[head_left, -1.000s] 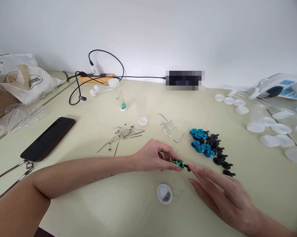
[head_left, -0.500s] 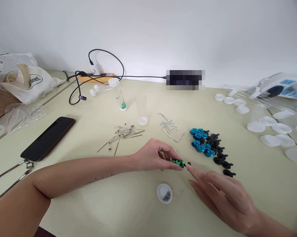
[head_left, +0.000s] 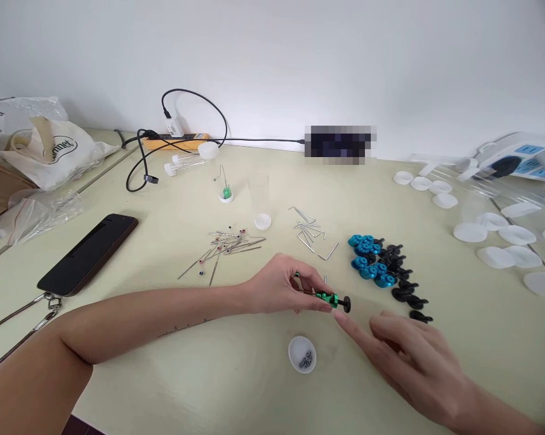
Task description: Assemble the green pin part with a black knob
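Observation:
My left hand (head_left: 288,287) pinches a small green metal fitting (head_left: 327,298) between thumb and fingers. A thin metal rod runs back from the fitting into the palm, and a black round-headed plunger (head_left: 346,304) sticks out to the right. My right hand (head_left: 403,356) holds nothing; its index finger points at the fitting's lower edge, touching it or very close, with the other fingers loosely bent. A white cap holding tiny screws (head_left: 305,360) lies below. Blue metal fittings (head_left: 368,272) and black plungers (head_left: 402,290) lie to the right.
Thin metal rods (head_left: 227,246) and hex keys (head_left: 307,229) lie beyond my hands. A clear tube (head_left: 260,196) stands behind them, near a finished-looking green piece (head_left: 227,193). A phone (head_left: 89,254) is at left; white caps (head_left: 494,223) and a power strip (head_left: 526,160) are at right.
My right index finger has moved from the plunger end to the fitting's lower edge, uncovering the black round head. My left hand has stayed in place.

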